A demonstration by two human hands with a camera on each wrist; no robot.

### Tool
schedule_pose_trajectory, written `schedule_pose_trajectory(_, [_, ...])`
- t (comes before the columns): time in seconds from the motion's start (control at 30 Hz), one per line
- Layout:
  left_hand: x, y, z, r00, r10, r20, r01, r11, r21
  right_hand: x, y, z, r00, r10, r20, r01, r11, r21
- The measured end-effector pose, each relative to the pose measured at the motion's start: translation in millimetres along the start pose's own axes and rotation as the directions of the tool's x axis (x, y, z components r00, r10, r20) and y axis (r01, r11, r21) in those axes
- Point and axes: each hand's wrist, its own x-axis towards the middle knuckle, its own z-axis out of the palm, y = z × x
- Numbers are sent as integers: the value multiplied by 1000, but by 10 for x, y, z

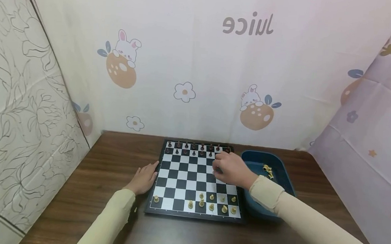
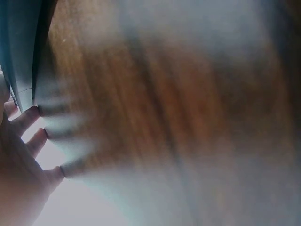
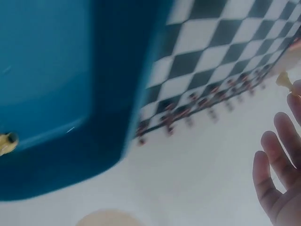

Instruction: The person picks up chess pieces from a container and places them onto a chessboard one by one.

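A black-and-white chessboard (image 1: 183,174) lies on the table. My left hand (image 1: 142,179) rests beside its left edge, fingers stretched out and fingertips at the border. Over the right side of the board, my right hand (image 1: 232,169) pinches a cream chess pawn-like piece (image 3: 283,80) at the fingertips, seen in the right wrist view. Dark chess pieces (image 1: 194,146) fill the two far rows, partly hidden by that hand. Cream chess pieces (image 1: 201,203) stand in the two near rows, mostly to the right, with one cream piece (image 1: 156,199) alone in the near left corner.
A blue tray (image 1: 282,162) stands against the board's right side, under the right forearm. More cream pieces (image 1: 268,171) lie inside it. The brown wooden table (image 1: 123,151) meets a patterned curtain (image 1: 199,62) at the back.
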Motion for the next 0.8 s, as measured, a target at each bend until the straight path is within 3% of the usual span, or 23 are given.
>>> schedule_pose_trajectory(0.33, [20, -14, 11, 1000, -4, -3, 4, 1000, 9, 187, -412, 193, 983, -179, 45, 173, 978, 114])
schedule_pose_trajectory(0.57, [19, -9, 25, 1000, -1, -6, 1, 1000, 6, 251, -585, 298, 968, -217, 125, 192, 964, 181])
schedule_pose_trajectory(0.8, [12, -6, 4, 1000, -6, -8, 6, 1000, 4, 275, -632, 388, 962, -248, 116, 225, 957, 182])
